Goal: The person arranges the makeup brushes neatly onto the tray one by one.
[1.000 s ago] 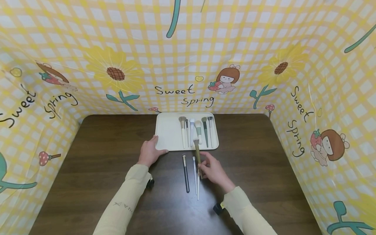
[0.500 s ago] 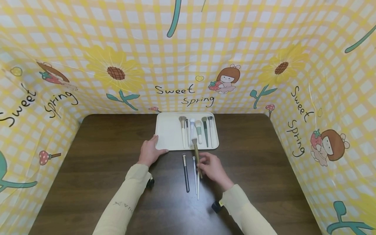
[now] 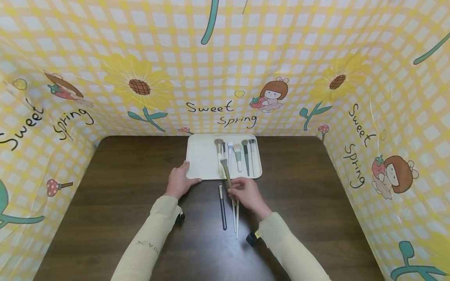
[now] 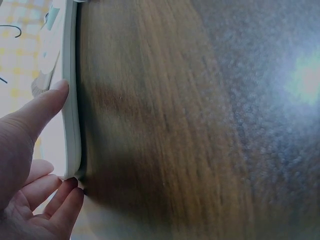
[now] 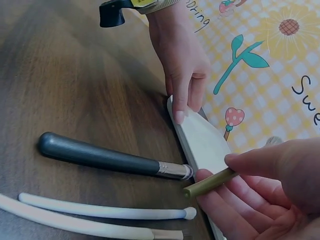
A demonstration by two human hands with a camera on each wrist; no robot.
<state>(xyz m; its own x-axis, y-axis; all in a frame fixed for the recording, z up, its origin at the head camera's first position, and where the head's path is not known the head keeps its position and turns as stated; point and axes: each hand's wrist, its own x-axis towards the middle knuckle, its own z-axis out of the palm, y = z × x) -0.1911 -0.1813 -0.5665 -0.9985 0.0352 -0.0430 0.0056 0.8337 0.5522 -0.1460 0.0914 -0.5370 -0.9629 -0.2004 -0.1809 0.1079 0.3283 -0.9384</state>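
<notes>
My right hand (image 3: 249, 196) pinches an olive-green makeup brush (image 3: 226, 173) between thumb and fingers. Its bristles point away, over the front part of a white tray (image 3: 201, 156), and the handle end shows in the right wrist view. The left hand (image 3: 177, 182) grips the tray's near left corner, thumb on the front rim and fingers round the left side. Several makeup brushes lie side by side on the tray's right half, among them a green-and-white one (image 3: 238, 158). Part of that row is hidden behind the held brush.
Before the tray a black-handled makeup brush (image 3: 223, 210) lies on the dark wooden table (image 3: 140, 164). Two thin white-handled brushes (image 5: 105, 207) lie to its right, partly under the right hand. A yellow checked cloth (image 3: 161, 70) surrounds the table's back and sides.
My right hand has moved left with the olive-green brush, whose bristles have swung from the tray's right part towards its middle. The left hand stays at the tray corner.
</notes>
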